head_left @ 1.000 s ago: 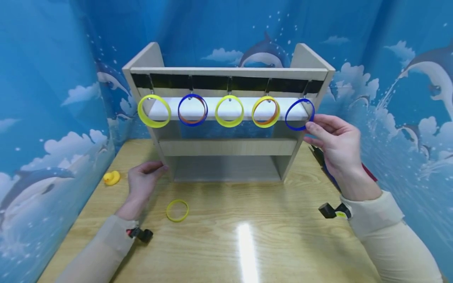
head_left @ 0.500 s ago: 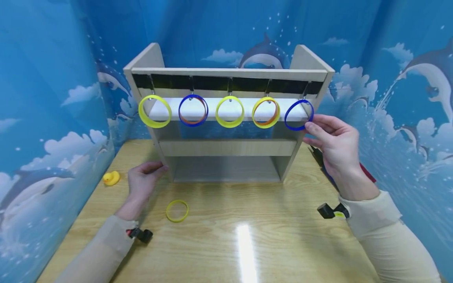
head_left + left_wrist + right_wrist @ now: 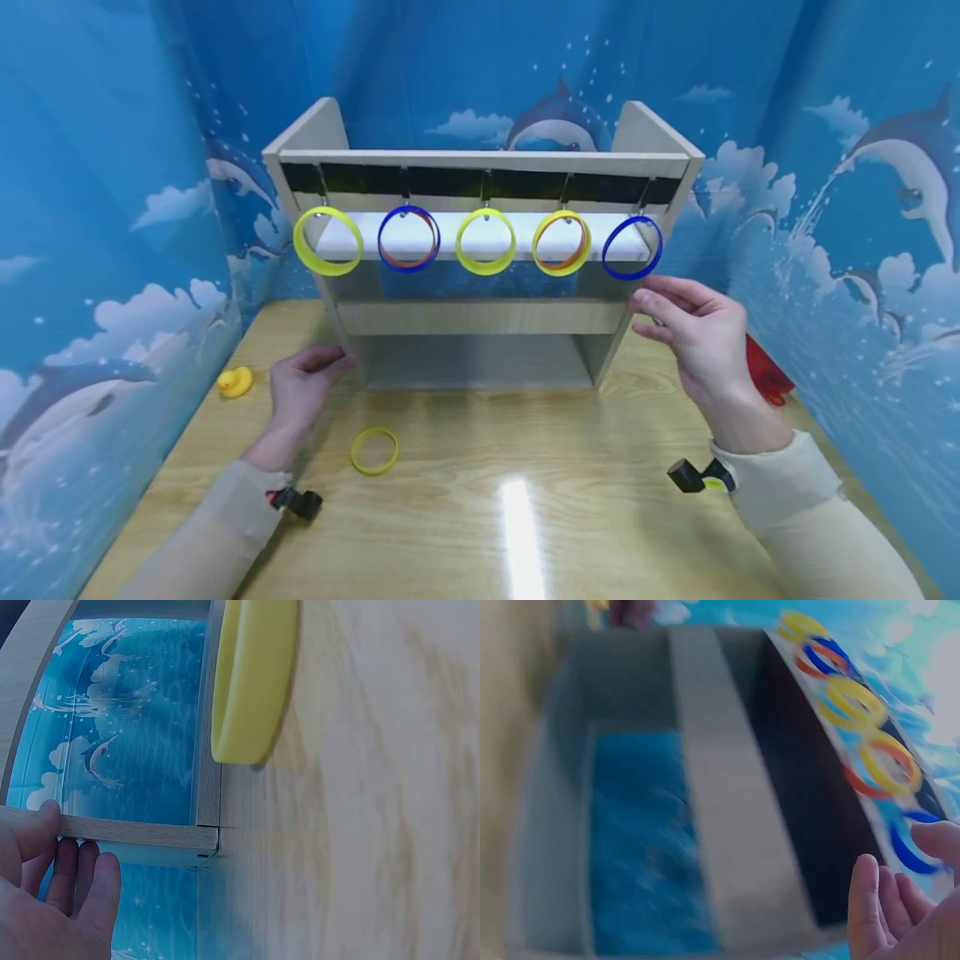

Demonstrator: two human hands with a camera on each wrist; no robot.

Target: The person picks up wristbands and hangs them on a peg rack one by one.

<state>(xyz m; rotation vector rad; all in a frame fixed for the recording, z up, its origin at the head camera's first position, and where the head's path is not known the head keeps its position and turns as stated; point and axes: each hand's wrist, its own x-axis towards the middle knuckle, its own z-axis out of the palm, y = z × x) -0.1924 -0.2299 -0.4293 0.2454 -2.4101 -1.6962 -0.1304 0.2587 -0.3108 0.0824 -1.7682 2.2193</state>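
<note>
A small wooden shelf unit [image 3: 480, 318] stands on the table, with rings hung from hooks along its black front strip. At the right end hangs a blue ring [image 3: 632, 248]. My right hand [image 3: 705, 342] is just below and right of that ring, apart from it, fingers loosely bent and holding nothing. The other hung rings are a yellow ring [image 3: 327, 268], a blue ring with orange behind it [image 3: 408, 267], a yellow ring [image 3: 486, 267] and a yellow ring with orange inside [image 3: 561, 269]. My left hand [image 3: 52, 892] pinches the unit's left side panel [image 3: 142, 831] between thumb and fingers.
A loose yellow ring [image 3: 374, 474] lies on the wooden table [image 3: 450, 533] in front of the unit. A yellow rubber duck [image 3: 236, 382] sits at the left edge. Something red [image 3: 767, 372] lies behind my right wrist. Blue dolphin-print curtains [image 3: 480, 50] surround the table.
My right hand has let go of the right-end blue ring and moved down a little, leaving it on its hook. The left hand stays at the side panel.
</note>
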